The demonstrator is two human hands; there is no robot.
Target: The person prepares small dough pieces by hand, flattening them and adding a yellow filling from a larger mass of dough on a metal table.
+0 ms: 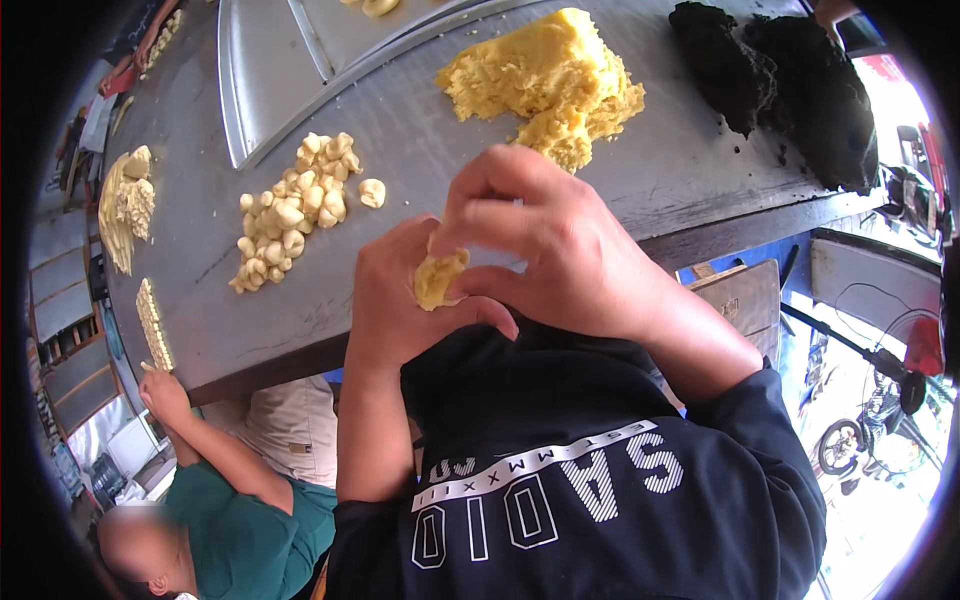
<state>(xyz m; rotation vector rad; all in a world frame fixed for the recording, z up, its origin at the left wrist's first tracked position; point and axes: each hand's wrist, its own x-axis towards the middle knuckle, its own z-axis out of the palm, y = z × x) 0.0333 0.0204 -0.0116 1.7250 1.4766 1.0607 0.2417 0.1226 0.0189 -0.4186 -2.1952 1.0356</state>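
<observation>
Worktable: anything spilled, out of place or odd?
Minor only: dark crumbs lie loose beside the black mass, as if shed from it. One pale dough piece sits apart from the pile of similar pieces. No visible damage.

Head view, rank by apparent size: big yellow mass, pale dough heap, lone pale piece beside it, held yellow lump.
1. Yellow mass
2. Pale dough heap
3. Held yellow lump, partly covered
4. Lone pale piece

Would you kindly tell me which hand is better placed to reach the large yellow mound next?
Probably the right hand: it appears nearer the yellow mound, while the left hand sits farther away, cupped around the small yellow piece. Both hands are busy there, though.
</observation>
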